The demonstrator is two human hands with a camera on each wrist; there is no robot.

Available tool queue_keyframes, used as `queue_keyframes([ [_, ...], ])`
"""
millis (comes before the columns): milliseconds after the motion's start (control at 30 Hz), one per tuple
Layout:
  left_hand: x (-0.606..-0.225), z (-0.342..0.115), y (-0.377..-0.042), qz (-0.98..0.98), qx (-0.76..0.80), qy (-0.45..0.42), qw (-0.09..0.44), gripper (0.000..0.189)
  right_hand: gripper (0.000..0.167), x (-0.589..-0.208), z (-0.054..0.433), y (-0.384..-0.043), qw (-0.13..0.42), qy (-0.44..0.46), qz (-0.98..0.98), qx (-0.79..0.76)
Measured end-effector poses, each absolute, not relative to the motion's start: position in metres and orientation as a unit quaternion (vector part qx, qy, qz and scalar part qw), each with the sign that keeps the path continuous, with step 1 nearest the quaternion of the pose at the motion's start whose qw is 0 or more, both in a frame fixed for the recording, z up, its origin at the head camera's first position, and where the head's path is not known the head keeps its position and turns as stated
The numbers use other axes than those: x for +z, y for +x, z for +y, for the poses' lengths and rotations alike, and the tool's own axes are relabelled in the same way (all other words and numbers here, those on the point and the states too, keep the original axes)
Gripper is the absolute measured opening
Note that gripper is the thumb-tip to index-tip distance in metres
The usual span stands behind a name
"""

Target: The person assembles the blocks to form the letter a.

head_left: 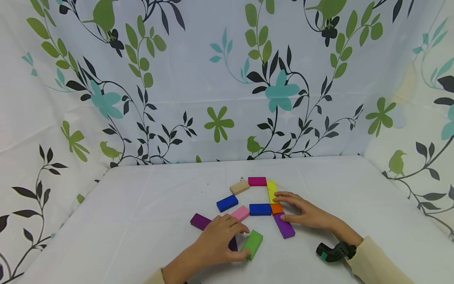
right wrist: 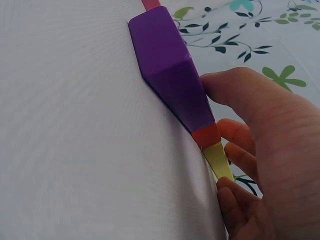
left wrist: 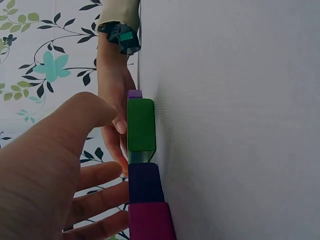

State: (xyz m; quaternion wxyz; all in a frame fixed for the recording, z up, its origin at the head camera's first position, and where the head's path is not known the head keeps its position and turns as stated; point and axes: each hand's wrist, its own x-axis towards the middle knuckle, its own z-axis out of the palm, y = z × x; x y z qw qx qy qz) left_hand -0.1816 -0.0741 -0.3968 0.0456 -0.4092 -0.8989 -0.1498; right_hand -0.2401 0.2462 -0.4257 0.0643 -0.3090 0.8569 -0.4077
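Observation:
My left hand hovers over the near left blocks, its thumb and index finger at a green block. In the left wrist view its thumb lies beside that green block with fingers spread. Partly under this hand are a dark purple block and another dark block. My right hand rests along the right side of the row, fingertips at the yellow block and thumb by a purple block. Between those two sits an orange block; whether any finger presses is hard to tell.
More blocks lie on the white cloth: magenta, plain wood, one blue, a second blue and pink. A patterned curtain hangs behind. A dark wrist device sits by the right sleeve.

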Motion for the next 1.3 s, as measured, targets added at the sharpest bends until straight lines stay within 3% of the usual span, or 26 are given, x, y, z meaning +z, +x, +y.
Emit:
queue_keyframes([
  [367, -0.3967, -0.0691, -0.1811, -0.899, -0.137, -0.416, 0.026, 0.050, 0.049, -0.4260, 0.2463, -0.2407, 0.063, -0.310, 0.857, -0.407],
  [633, -0.3995, -0.0699, -0.1792, -0.882, -0.144, -0.446, 0.041, 0.038, 0.049, -0.4259, 0.2449, -0.2397, 0.055, -0.313, 0.856, -0.408],
  [1300, -0.3983, -0.0747, -0.1730, -0.858, -0.154, -0.489, 0.019, 0.031, 0.050, -0.4277, 0.2462, -0.2403, 0.053, -0.310, 0.861, -0.399],
])
